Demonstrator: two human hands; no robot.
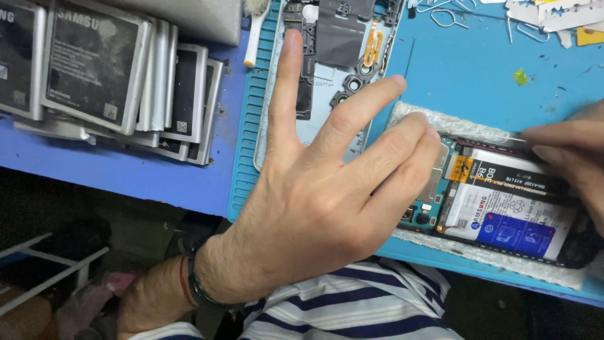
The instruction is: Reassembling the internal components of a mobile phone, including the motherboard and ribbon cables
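- While the striped shirt (352, 302) fills the nearest edge of the view, the left hand (314, 201) hovers just above it with a dark band at the wrist, fingers spread wide and gripping nothing.
- Under the tips of its ring and little fingers lies the opened phone (503, 208), back off, its battery (509, 211) showing white, black and blue; the fingertips look to touch its left end, though I cannot tell how firmly.
- At the phone's far right the right hand (566, 157) enters, fingers pinched together on a thin tool (497, 140) whose tip runs along the phone's upper edge.
- Beneath the phone sits a strip of bubble wrap (453, 126), which itself lies on a blue work mat (465, 69) with a ribbed left border.
- Beyond the index and middle fingertips rests a detached phone back frame (333, 56) with camera holes.
- Left of the thumb, on the blue table (126, 170), leans a row of loose flat batteries (107, 75).
- Farthest off, past the right fingers, wire pins and paper scraps (541, 16) are scattered over the mat.
- Below the table edge the floor is dim, with a white frame (44, 264).
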